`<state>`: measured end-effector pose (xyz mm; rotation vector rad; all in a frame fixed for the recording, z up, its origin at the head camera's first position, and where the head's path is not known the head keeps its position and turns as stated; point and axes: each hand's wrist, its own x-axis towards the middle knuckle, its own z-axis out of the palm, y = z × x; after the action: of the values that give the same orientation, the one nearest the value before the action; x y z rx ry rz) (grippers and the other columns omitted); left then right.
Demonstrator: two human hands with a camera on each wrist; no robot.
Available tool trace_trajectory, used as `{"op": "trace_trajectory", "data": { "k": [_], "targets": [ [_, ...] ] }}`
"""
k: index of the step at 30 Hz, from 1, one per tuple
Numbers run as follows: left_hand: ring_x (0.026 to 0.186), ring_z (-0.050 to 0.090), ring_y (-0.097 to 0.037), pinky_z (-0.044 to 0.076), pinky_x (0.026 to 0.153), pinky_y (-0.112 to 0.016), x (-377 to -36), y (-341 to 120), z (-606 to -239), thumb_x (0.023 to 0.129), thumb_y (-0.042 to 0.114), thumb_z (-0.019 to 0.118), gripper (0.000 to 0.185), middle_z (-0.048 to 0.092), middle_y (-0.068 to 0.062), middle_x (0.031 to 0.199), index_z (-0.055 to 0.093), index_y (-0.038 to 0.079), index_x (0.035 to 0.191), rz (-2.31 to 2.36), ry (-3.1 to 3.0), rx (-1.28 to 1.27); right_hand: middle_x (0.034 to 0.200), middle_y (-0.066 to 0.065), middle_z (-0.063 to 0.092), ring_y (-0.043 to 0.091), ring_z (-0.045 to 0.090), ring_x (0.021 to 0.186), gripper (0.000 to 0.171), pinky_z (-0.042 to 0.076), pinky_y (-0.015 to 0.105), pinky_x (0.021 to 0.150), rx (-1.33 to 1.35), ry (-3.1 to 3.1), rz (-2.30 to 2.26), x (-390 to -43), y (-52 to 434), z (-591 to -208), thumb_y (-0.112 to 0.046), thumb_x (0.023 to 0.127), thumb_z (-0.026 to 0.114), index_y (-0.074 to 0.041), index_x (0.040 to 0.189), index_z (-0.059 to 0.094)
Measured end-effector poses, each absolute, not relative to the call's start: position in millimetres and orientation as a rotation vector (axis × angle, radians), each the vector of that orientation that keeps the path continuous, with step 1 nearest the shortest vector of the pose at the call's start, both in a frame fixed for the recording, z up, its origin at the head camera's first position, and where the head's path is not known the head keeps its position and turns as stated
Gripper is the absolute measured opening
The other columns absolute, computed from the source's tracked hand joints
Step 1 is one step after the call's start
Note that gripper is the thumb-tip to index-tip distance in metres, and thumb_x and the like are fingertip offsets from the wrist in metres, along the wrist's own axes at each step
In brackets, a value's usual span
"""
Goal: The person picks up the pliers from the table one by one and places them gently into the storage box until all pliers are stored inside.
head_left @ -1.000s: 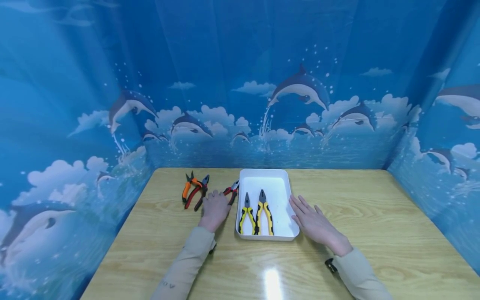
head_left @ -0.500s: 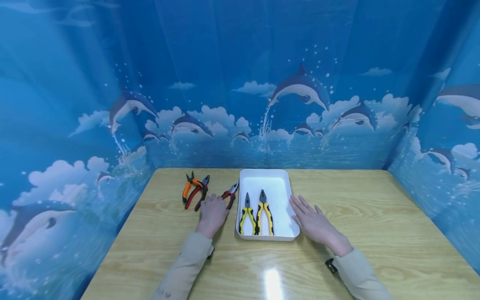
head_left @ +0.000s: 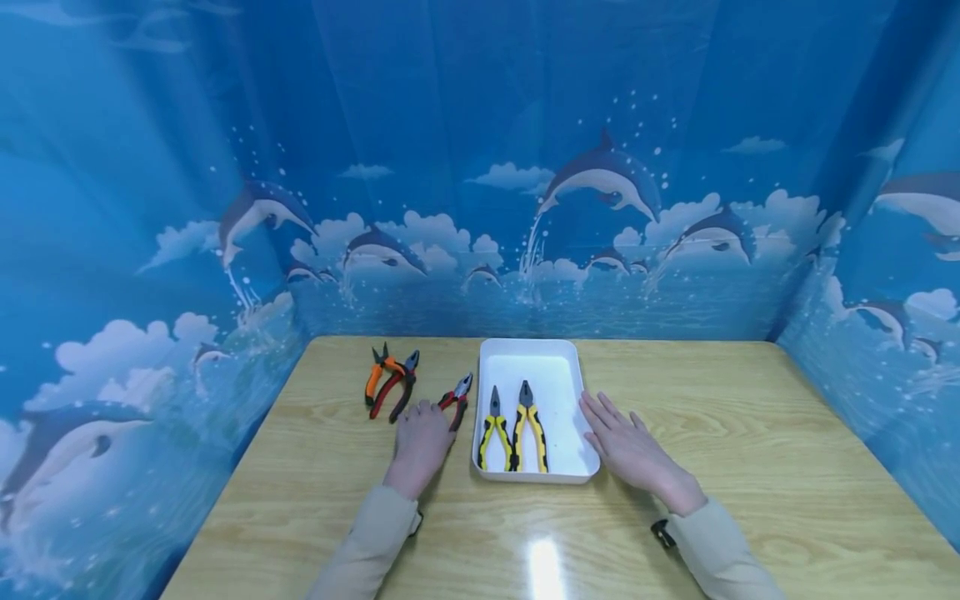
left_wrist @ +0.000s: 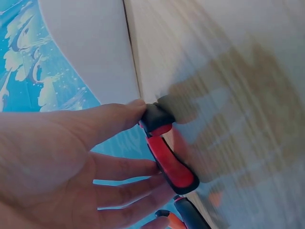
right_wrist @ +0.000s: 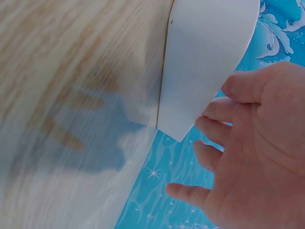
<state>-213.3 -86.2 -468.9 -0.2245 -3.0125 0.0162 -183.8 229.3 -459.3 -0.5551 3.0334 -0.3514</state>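
Observation:
My left hand (head_left: 422,442) grips red-and-black pliers (head_left: 461,390) just left of the white tray (head_left: 566,433). In the left wrist view, the thumb lies on one handle end and the fingers reach the other red handle (left_wrist: 174,164). The pliers' head points away, toward the tray's far left corner. Flat along the tray's right wall rests my right hand (head_left: 633,450), fingers extended; its fingertips (right_wrist: 205,114) are right at the wall in the right wrist view. Two yellow-and-black pliers lie in the tray: a long-nosed pair (head_left: 495,429) and a broader-nosed pair (head_left: 527,425).
Beyond the left hand, orange-handled pliers (head_left: 372,379) and another red-and-black pair (head_left: 397,387) lie side by side on the wooden table (head_left: 750,417). A blue dolphin-print curtain (head_left: 480,167) encloses the back and sides.
My left hand has drawn back toward the near left, bringing the red-and-black pliers slightly away from the tray's edge. The right hand and the tray have stayed put.

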Motion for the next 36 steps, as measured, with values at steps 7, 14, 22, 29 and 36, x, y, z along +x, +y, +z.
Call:
{"op": "trace_trajectory", "data": {
  "k": [7,14,22,29,36],
  "targets": [
    [0.087,0.062,-0.029,0.055,0.077,-0.042,-200.0,-88.3,-467.1,0.088,0.040,0.078,0.050,0.062,-0.016,0.094,0.068,-0.005,0.107,0.069,-3.007,-0.233,0.165,0.017,0.023,0.041,0.019,0.152,0.054,0.018,0.072,0.113,-0.566,3.029,-0.367,-183.4,229.3,-459.2,-0.022,0.109,0.041,-0.001,0.158,0.028],
    [0.084,0.062,-0.030,0.054,0.077,-0.045,-193.1,-89.9,-468.7,0.084,0.037,0.082,0.049,0.061,-0.015,0.088,0.067,-0.006,0.101,0.026,-2.952,-0.229,0.165,0.017,0.023,0.041,0.019,0.152,0.055,0.017,0.072,0.114,-0.553,3.027,-0.387,-182.8,228.6,-460.3,-0.022,0.109,0.042,-0.001,0.158,0.028],
    [0.083,0.061,-0.029,0.055,0.077,-0.046,-196.1,-92.6,-468.7,0.086,0.039,0.080,0.049,0.061,-0.017,0.090,0.067,-0.006,0.101,-0.003,-2.996,-0.237,0.165,0.018,0.024,0.042,0.020,0.151,0.055,0.018,0.073,0.113,-0.551,3.036,-0.372,-183.7,227.8,-459.7,-0.023,0.109,0.042,0.000,0.157,0.028],
    [0.085,0.062,-0.030,0.055,0.077,-0.046,-199.2,-94.1,-466.3,0.085,0.039,0.081,0.048,0.062,-0.016,0.090,0.067,-0.004,0.101,-0.071,-3.025,-0.225,0.165,0.018,0.023,0.041,0.019,0.152,0.055,0.018,0.073,0.113,-0.550,3.031,-0.368,-184.9,228.6,-458.7,-0.022,0.109,0.042,-0.001,0.158,0.027],
    [0.091,0.062,-0.032,0.055,0.085,-0.050,-199.3,-93.3,-463.9,0.088,0.040,0.078,0.050,0.063,-0.019,0.098,0.068,-0.005,0.108,-0.079,-3.089,-0.209,0.165,0.018,0.024,0.042,0.019,0.152,0.055,0.018,0.072,0.114,-0.553,3.025,-0.381,-184.3,229.4,-459.5,-0.022,0.109,0.042,-0.001,0.158,0.027]
  ]
}}
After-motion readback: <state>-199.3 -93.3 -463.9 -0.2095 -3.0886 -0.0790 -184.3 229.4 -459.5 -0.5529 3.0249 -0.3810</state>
